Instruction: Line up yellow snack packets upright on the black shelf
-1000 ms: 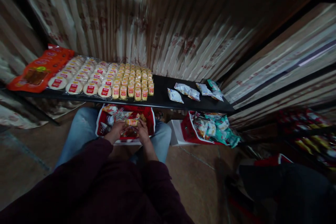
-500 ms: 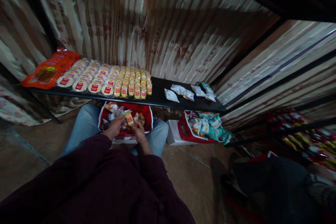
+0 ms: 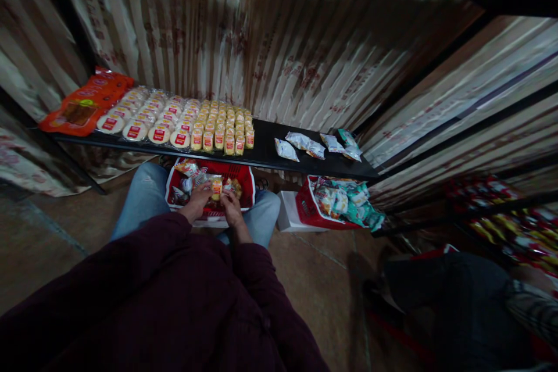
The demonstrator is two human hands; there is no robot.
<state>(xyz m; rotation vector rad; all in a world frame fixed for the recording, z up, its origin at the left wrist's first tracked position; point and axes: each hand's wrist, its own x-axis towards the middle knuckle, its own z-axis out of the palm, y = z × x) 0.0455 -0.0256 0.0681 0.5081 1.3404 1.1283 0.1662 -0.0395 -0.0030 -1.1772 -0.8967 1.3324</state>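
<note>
Between my two hands, above the red basket (image 3: 174,177) at my knees, is a small yellow wrapped cake (image 3: 217,187) with a red-and-white label. My left hand (image 3: 198,199) grips its left side, fingers closed. On its right side my right hand (image 3: 231,204) has its fingers closed against the wrapper. Several wrapped snacks (image 3: 188,168) lie in the basket under and around my hands. Ahead, rows of the same yellow cakes (image 3: 222,128) stand on the black shelf (image 3: 265,142), beside rows of round white wrapped cakes (image 3: 159,135).
An orange packet (image 3: 78,107) lies at the shelf's left end; several white packets (image 3: 299,140) and a green one (image 3: 347,138) lie at its right. A second red basket (image 3: 305,207) of packets leans by a white box (image 3: 285,209). Another person's leg (image 3: 453,296) is at right.
My hands have drawn slightly closer around the yellow cake, which is now more upright. The view has shifted a little, and the shelf sits higher in it.
</note>
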